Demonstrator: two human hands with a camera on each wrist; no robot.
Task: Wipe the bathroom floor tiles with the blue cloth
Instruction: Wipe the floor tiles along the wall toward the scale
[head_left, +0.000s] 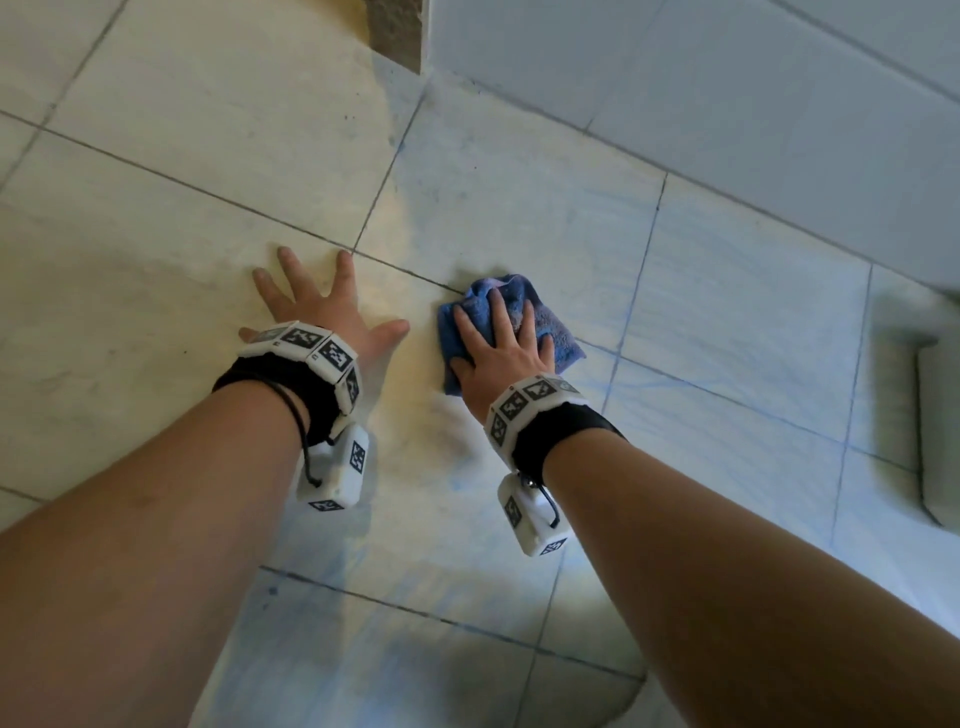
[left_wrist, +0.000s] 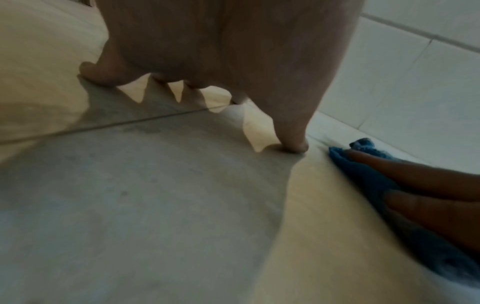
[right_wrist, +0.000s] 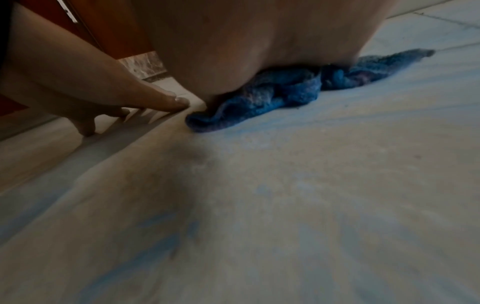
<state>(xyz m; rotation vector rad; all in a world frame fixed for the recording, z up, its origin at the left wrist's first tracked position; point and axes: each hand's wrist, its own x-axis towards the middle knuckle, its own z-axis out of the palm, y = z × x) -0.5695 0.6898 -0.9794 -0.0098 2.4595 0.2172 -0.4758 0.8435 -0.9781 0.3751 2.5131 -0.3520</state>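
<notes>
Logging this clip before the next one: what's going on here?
A person is wiping bathroom floor tiles. The right hand lies flat on a crumpled blue cloth, pressing it onto a tile beside a grout line. The left hand is spread on a bare tile next to it, apparently for support, holding nothing. Faint bluish streaks show on the tiles around and nearer than the cloth.

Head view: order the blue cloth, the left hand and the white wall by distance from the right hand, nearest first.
1. blue cloth: directly under the right hand, pressed to the floor tiles.
2. left hand: beside it on the left, flat on the floor.
3. white wall: far side, beyond the cloth.
</notes>
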